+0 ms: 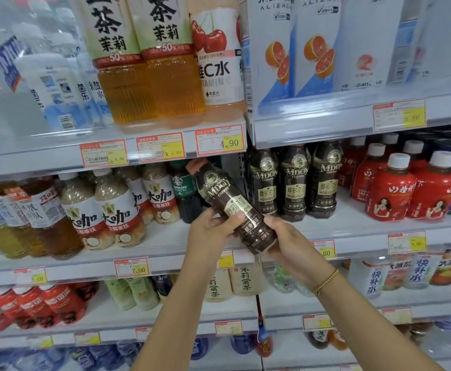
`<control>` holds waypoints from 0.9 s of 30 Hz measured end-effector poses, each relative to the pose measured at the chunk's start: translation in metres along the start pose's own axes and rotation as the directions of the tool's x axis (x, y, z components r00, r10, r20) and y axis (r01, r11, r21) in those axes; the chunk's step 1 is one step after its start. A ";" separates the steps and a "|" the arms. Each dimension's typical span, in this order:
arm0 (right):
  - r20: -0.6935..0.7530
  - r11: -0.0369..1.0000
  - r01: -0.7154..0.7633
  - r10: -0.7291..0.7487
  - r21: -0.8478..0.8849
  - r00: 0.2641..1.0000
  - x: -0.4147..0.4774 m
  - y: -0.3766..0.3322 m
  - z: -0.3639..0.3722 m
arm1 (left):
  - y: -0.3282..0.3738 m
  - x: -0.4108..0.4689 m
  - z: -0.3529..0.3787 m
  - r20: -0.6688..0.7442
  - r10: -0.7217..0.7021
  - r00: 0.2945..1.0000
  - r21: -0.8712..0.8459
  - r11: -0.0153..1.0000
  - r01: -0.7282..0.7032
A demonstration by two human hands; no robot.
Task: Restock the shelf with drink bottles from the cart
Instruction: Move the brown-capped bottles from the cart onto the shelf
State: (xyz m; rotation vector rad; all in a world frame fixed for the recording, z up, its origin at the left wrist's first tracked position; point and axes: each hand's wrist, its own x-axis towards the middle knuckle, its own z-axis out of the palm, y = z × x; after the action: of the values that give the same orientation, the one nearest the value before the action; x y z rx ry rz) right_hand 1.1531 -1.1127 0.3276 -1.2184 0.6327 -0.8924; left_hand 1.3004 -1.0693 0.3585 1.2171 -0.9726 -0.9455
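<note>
A dark brown MDOY coffee bottle [231, 207] is tilted, cap up and to the left, in front of the middle shelf [165, 253]. My left hand [211, 231] grips its lower body from the left, thumb across the label. My right hand [290, 243] holds its base from the right. Three matching MDOY bottles [295, 183] stand upright on the same shelf just right of it. The cart is out of view.
A green Starbucks bottle [183, 188] and white-capped latte bottles [112, 210] stand left of the held bottle. Red bottles [406, 188] fill the shelf to the right. Large tea bottles [144, 62] sit on the shelf above; more drinks line the lower shelves.
</note>
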 end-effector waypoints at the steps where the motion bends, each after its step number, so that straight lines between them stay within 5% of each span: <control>1: -0.009 0.996 0.042 -0.043 -0.082 0.999 0.002 -0.003 -0.001 | 0.000 0.004 -0.001 -0.005 0.001 1.000 -0.011 1.000 -0.001; 5: -0.028 0.859 0.244 -0.286 -0.449 0.958 0.016 -0.017 -0.006 | 0.003 0.027 -0.004 0.027 0.013 1.000 -0.002 1.000 -0.013; 9: -0.129 0.739 0.200 -0.363 -0.643 0.923 0.031 -0.018 -0.011 | 0.005 0.053 -0.007 0.087 0.022 0.996 0.107 0.994 -0.031; 18: -0.013 0.078 0.017 -0.374 -0.997 0.928 0.032 0.002 -0.021 | 0.000 0.089 -0.017 0.182 0.013 0.983 0.217 0.975 -0.053; 27: 0.040 -0.056 0.017 -0.440 -0.998 0.897 0.036 0.004 -0.021 | -0.006 0.100 -0.021 0.231 0.008 0.973 0.210 0.976 -0.058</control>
State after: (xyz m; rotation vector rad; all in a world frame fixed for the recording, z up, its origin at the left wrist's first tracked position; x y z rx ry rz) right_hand 1.1557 -1.1535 0.3196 -2.6866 1.5433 -0.8535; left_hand 1.3513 -1.1583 0.3589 1.2860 -1.3023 -0.9879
